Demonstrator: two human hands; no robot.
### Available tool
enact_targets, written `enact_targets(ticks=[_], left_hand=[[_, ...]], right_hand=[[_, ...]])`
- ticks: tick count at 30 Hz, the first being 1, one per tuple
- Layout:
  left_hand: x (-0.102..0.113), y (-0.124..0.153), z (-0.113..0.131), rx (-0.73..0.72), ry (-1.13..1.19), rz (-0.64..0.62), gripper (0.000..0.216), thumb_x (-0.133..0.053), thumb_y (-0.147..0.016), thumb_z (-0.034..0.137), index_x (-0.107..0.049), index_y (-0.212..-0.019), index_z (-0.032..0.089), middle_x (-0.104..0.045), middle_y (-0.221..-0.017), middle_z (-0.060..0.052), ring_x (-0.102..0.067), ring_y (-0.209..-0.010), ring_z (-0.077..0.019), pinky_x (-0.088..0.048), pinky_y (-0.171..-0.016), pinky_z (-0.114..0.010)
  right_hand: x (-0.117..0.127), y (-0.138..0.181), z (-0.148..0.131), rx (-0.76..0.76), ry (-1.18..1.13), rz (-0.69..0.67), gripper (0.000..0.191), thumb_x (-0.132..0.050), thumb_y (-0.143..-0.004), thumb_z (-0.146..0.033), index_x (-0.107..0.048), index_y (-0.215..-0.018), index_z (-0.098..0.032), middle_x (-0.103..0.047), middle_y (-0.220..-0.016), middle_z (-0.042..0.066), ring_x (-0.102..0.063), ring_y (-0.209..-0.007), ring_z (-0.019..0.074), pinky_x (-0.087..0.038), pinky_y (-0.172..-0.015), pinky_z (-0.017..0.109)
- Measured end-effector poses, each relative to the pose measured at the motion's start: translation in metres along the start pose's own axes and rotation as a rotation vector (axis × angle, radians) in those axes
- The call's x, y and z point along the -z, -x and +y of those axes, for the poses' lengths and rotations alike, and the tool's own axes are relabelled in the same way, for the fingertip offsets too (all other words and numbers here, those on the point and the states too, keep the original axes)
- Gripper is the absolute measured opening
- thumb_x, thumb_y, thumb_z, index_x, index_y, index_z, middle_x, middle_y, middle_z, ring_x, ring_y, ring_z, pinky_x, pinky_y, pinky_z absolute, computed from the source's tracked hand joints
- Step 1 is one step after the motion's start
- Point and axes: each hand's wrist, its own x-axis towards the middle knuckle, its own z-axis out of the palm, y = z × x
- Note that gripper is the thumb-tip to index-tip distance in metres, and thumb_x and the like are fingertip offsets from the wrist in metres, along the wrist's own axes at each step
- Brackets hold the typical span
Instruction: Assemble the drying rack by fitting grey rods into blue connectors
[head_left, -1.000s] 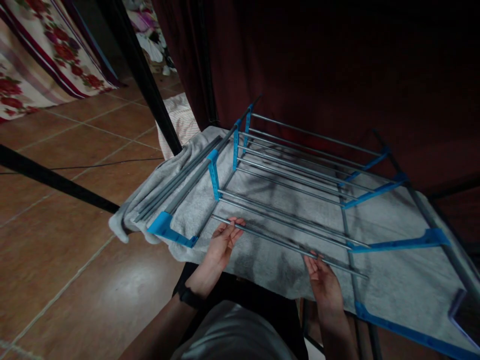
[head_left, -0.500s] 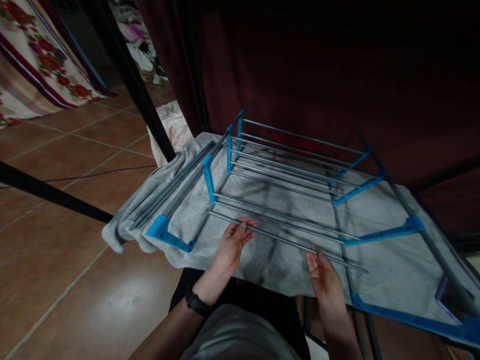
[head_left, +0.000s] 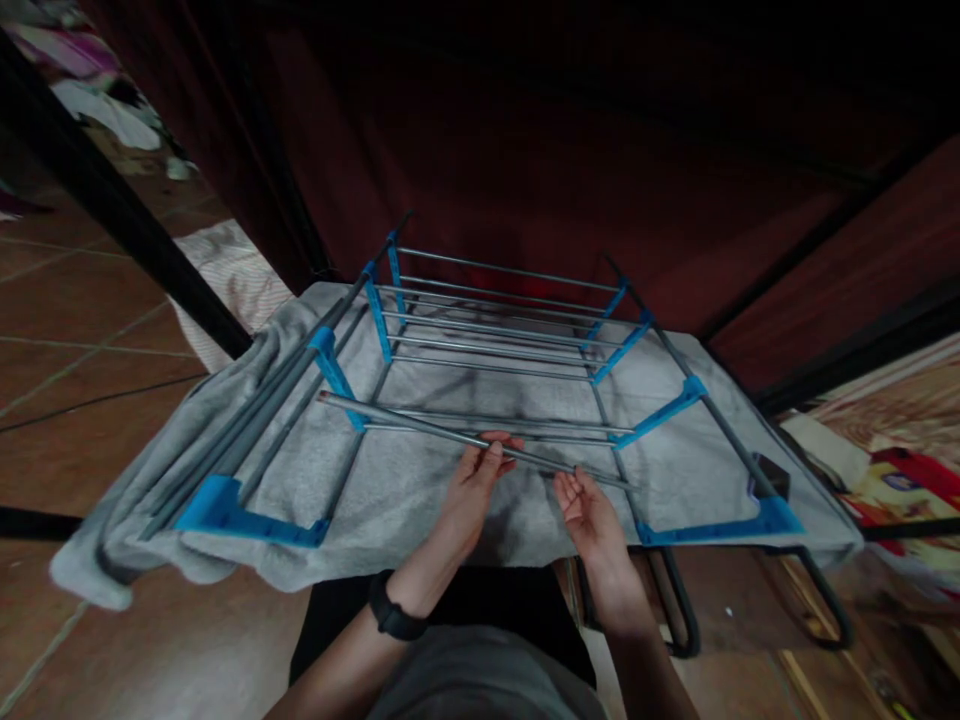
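Note:
A thin grey metal rod (head_left: 405, 419) lies slantwise across the front of a partly built rack, its left end raised towards me. My left hand (head_left: 476, 475) pinches it near its middle between thumb and fingers. Farther along, my right hand (head_left: 589, 510) has its fingertips closed on the rod towards its right end, palm turned up. The rack has blue plastic brackets (head_left: 341, 378) on both sides, with several crossbars (head_left: 495, 322) between them at the back. A black band sits on my left wrist.
Under the rack is a grey blanket (head_left: 442, 510). Loose grey tubes (head_left: 247, 420) lie along its left side. A dark phone-like object (head_left: 769, 472) rests at the right. Dark red cloth (head_left: 487, 150) hangs behind, and a black post (head_left: 127, 210) slants at the left.
The view has swung to the right. The rod's left end has come up towards the camera and over the left bracket, and my right hand has moved closer to my left along the rod.

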Motion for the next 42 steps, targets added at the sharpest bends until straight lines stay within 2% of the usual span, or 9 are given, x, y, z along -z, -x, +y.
enact_targets(ticks=[5,10,16,20,25,29,34,38,42], left_hand=[[-0.012,-0.002,0.010,-0.166,-0.216,-0.046,0.034,-0.061,-0.099,0.048,-0.062,-0.121,0.023,-0.075,-0.107,-0.007,-0.069,-0.109,-0.0218,-0.050,-0.103,-0.040],[-0.017,-0.004,0.048,-0.445,-0.424,-0.042,0.036,-0.054,-0.103,0.044,-0.056,-0.132,0.022,-0.073,-0.099,-0.004,-0.068,-0.101,-0.0187,-0.050,-0.101,-0.036],[-0.027,0.005,0.097,-0.663,-0.593,-0.013,0.036,-0.053,-0.104,0.040,-0.057,-0.135,0.021,-0.067,-0.087,0.000,-0.066,-0.084,-0.0159,-0.054,-0.087,-0.032],[-0.034,0.007,0.112,-0.727,-0.755,-0.070,0.037,-0.053,-0.104,0.040,-0.061,-0.135,0.022,-0.071,-0.100,-0.003,-0.067,-0.088,-0.0172,-0.055,-0.089,-0.032],[-0.039,0.004,0.093,-0.713,-0.850,-0.215,0.032,-0.051,-0.104,0.037,-0.066,-0.129,0.023,-0.073,-0.121,-0.007,-0.068,-0.111,-0.0232,-0.053,-0.101,-0.036],[-0.045,0.005,0.070,-0.642,-0.915,-0.354,0.035,-0.052,-0.102,0.033,-0.067,-0.134,0.028,-0.074,-0.116,-0.007,-0.069,-0.108,-0.0254,-0.054,-0.096,-0.036],[-0.050,0.002,0.047,-0.590,-1.133,-0.440,0.041,-0.048,-0.102,0.026,-0.064,-0.139,0.029,-0.074,-0.111,-0.009,-0.069,-0.102,-0.0265,-0.054,-0.092,-0.037],[-0.038,-0.009,0.023,-0.554,-1.349,-0.433,0.040,-0.046,-0.102,0.023,-0.064,-0.138,0.026,-0.073,-0.111,-0.012,-0.069,-0.098,-0.0272,-0.054,-0.088,-0.037],[-0.019,-0.016,0.003,-0.550,-1.579,-0.437,0.043,-0.042,-0.102,0.020,-0.062,-0.140,0.022,-0.073,-0.108,-0.014,-0.069,-0.099,-0.0285,-0.053,-0.089,-0.040]], right_hand=[[-0.020,0.010,-0.006,-0.113,0.050,-0.079,0.006,-0.075,-0.086,-0.023,-0.069,-0.085,-0.022,-0.078,-0.087,0.004,-0.075,-0.079,0.0164,-0.065,-0.076,0.028],[-0.019,0.020,-0.008,-0.249,0.191,-0.213,0.012,-0.073,-0.083,-0.024,-0.073,-0.093,-0.017,-0.079,-0.091,0.008,-0.073,-0.077,0.0174,-0.062,-0.073,0.029],[-0.010,0.025,-0.003,-0.184,0.181,-0.255,0.017,-0.078,-0.075,-0.023,-0.073,-0.090,-0.019,-0.078,-0.085,0.004,-0.072,-0.076,0.0161,-0.059,-0.073,0.027],[-0.009,0.025,-0.004,-0.163,0.165,-0.238,0.017,-0.078,-0.072,-0.019,-0.072,-0.087,-0.019,-0.076,-0.082,0.001,-0.070,-0.073,0.0141,-0.056,-0.071,0.025],[-0.010,0.025,-0.005,-0.157,0.156,-0.243,0.013,-0.077,-0.072,-0.018,-0.072,-0.084,-0.020,-0.075,-0.081,0.000,-0.069,-0.074,0.0133,-0.054,-0.069,0.023],[-0.011,0.022,-0.008,-0.102,0.153,-0.238,0.014,-0.079,-0.072,-0.021,-0.072,-0.084,-0.021,-0.074,-0.079,-0.001,-0.068,-0.073,0.0133,-0.055,-0.070,0.024],[-0.017,0.019,-0.024,-0.004,0.153,-0.225,0.011,-0.079,-0.074,-0.023,-0.071,-0.081,-0.022,-0.075,-0.079,0.000,-0.069,-0.074,0.0141,-0.056,-0.074,0.026],[-0.022,0.023,-0.040,0.062,0.174,-0.205,0.019,-0.080,-0.074,-0.021,-0.073,-0.092,-0.022,-0.078,-0.087,0.002,-0.071,-0.079,0.0144,-0.056,-0.075,0.025],[-0.023,0.025,-0.050,0.134,0.160,-0.200,0.019,-0.080,-0.078,-0.021,-0.072,-0.094,-0.025,-0.078,-0.096,0.000,-0.073,-0.093,0.0167,-0.058,-0.090,0.031]])
